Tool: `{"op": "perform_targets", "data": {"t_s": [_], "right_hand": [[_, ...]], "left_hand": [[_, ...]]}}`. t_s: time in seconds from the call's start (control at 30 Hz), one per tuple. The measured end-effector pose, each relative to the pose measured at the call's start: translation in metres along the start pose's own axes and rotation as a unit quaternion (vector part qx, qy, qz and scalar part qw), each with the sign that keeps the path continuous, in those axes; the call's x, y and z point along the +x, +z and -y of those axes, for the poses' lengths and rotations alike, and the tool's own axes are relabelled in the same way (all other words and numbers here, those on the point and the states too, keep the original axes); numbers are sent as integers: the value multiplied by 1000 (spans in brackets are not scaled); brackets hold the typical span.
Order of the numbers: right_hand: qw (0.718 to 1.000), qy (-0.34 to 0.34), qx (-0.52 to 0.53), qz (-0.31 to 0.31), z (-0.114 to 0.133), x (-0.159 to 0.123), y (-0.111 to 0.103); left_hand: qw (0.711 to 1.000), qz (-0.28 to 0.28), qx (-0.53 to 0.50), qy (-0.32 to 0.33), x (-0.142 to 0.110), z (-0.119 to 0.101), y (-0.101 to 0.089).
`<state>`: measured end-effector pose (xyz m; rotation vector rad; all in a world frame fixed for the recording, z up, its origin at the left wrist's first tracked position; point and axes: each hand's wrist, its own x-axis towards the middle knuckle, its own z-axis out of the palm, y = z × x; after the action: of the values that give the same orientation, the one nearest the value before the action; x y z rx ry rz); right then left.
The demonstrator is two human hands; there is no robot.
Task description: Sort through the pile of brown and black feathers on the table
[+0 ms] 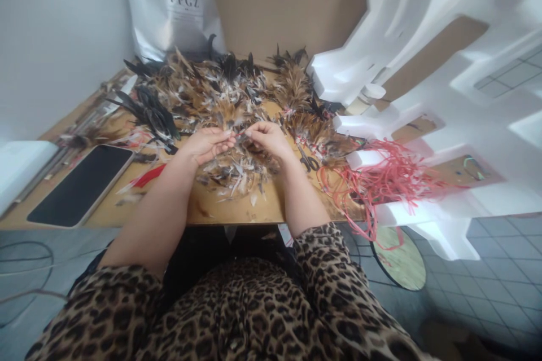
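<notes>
Over the middle of the table both hands are close together. My left hand is closed in a pinch on a small bunch of brown feathers, whose tips point away from me. My right hand pinches a thin red strip that spans the short gap to the left fingers. How the strip lies around the quills is too small to make out. Loose brown and white feathers lie below the hands, and a deep pile of brown and black feathers spreads behind them.
Black scissors lie right of my right hand. Red strips hang over white foam pieces at the right. A phone rests at the left, black feathers beyond it. A silver bag stands at the back.
</notes>
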<state>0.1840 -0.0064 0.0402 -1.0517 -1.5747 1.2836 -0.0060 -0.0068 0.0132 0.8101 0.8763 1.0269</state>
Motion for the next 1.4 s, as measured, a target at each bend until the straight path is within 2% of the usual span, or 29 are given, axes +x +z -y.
{"op": "perform_targets", "data": {"t_s": [0.23, 0.47, 0.6, 0.77, 0.87, 0.97, 1.03, 1.1, 1.17, 1.27, 1.4], "right_hand": [[990, -81, -104, -59, -10, 6, 2], [970, -131, -172, -109, -14, 7, 10], [962, -145, -209, -99, -12, 5, 14], [955, -165, -239, -57, -4, -2, 17], [929, -201, -310, -4, 2, -8, 22], [880, -228, -414, 51, 6, -13, 28], [850, -224, -471, 74, 7, -13, 30], [834, -208, -505, 80, 6, -12, 29], [832, -191, -516, 73, 4, -9, 25], [847, -175, -500, 44, -1, -4, 16], [870, -167, -463, 27, -2, -2, 9]], "left_hand": [[994, -56, 89, 34, 1, 5, 4], [984, -15, 176, 18, -4, 6, 10], [979, 8, 203, 11, -7, 4, 12], [985, -31, 173, -6, -5, 3, 7], [983, -36, 180, -9, -3, 6, 6], [973, -12, 228, -20, -3, 9, 7], [963, 4, 269, -28, -4, 9, 9], [950, 24, 309, -32, -5, 9, 12], [942, 48, 332, -27, -6, 9, 14], [939, 74, 335, -3, -6, 10, 16], [939, 69, 336, 18, -7, 11, 17]]}}
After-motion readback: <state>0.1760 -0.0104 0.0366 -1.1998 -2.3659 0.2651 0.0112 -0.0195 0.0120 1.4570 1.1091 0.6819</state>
